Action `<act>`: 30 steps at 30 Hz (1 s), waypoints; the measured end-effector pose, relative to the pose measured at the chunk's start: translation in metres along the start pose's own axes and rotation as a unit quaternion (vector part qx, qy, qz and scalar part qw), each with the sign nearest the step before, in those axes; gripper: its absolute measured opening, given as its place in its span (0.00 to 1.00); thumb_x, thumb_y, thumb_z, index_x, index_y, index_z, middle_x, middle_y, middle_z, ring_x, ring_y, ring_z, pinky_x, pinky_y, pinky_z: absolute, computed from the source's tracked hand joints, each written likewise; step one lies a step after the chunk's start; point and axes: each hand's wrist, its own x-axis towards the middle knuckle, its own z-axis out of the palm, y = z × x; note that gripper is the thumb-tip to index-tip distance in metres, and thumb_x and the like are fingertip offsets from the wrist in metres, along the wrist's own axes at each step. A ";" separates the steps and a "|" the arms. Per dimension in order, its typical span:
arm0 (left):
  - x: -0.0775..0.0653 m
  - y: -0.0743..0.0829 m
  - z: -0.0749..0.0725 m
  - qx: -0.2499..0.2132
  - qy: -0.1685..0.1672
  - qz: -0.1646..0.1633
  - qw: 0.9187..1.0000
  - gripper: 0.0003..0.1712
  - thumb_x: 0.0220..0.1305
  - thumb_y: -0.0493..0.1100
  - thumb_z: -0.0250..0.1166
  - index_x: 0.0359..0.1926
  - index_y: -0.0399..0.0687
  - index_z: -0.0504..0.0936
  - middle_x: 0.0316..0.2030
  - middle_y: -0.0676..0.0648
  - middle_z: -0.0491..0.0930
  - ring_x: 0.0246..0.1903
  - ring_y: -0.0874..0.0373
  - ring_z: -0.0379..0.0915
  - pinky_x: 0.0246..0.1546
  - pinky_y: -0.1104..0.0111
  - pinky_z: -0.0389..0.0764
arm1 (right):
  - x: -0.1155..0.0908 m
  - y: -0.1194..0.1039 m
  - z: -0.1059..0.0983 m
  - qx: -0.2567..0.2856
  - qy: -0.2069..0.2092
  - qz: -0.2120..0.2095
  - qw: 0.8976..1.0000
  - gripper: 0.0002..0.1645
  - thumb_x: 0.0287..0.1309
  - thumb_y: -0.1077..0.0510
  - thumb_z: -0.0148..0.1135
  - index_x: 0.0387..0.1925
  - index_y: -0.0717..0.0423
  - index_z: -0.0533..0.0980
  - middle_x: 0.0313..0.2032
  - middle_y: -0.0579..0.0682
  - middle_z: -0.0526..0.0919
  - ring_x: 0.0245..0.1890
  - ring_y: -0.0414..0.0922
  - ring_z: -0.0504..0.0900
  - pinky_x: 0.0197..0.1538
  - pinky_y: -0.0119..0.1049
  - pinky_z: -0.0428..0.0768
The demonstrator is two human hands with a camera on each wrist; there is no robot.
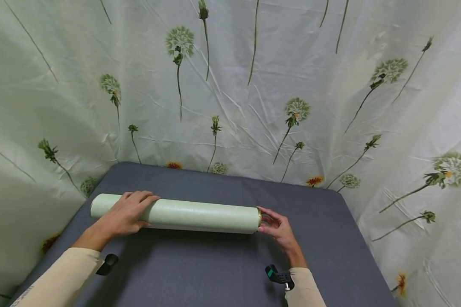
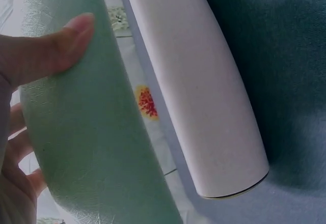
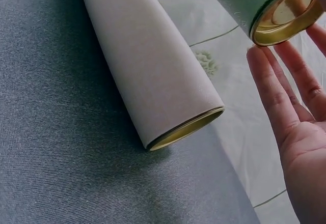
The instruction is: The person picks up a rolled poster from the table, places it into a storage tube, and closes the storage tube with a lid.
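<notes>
A long pale green tube with a gold-coloured metal rim is held level above the table. My left hand grips it near its left end, with the thumb lying along the near side. At the other end my right hand spans the gold rim between thumb and fingers. Below the green tube, a whitish tube lies on the table, apart from it. Its gold-rimmed end shows in the right wrist view. From the head, the green tube hides most of the whitish one.
The table has a dark grey-blue cloth cover. Behind and beside it hangs a pale curtain printed with dandelions. Dark wrist devices, such as the one at the right sleeve, stick out above the table.
</notes>
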 end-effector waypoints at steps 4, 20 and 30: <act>0.001 -0.001 -0.003 -0.001 -0.015 0.006 1.000 0.41 0.37 0.41 0.81 0.55 0.37 0.76 0.48 0.39 0.75 0.48 0.42 0.73 0.45 0.45 0.70 | 0.000 0.002 0.000 0.003 0.002 -0.006 1.000 0.33 0.51 0.75 0.64 0.61 0.67 0.70 0.55 0.44 0.78 0.51 0.41 0.79 0.49 0.35 0.80; -0.001 -0.002 -0.003 -0.003 -0.027 0.011 1.000 0.41 0.36 0.46 0.81 0.54 0.41 0.77 0.46 0.43 0.80 0.47 0.44 0.74 0.47 0.44 0.69 | -0.003 0.001 -0.002 0.007 -0.003 -0.002 1.000 0.32 0.51 0.76 0.63 0.60 0.58 0.74 0.55 0.43 0.77 0.51 0.41 0.79 0.45 0.35 0.81; 0.000 -0.001 -0.004 -0.002 0.003 0.037 0.999 0.40 0.33 0.41 0.81 0.53 0.37 0.77 0.46 0.39 0.79 0.45 0.43 0.76 0.42 0.48 0.74 | -0.001 0.002 0.000 -0.013 -0.001 -0.036 0.999 0.33 0.49 0.73 0.68 0.59 0.71 0.71 0.50 0.47 0.77 0.49 0.42 0.80 0.44 0.35 0.81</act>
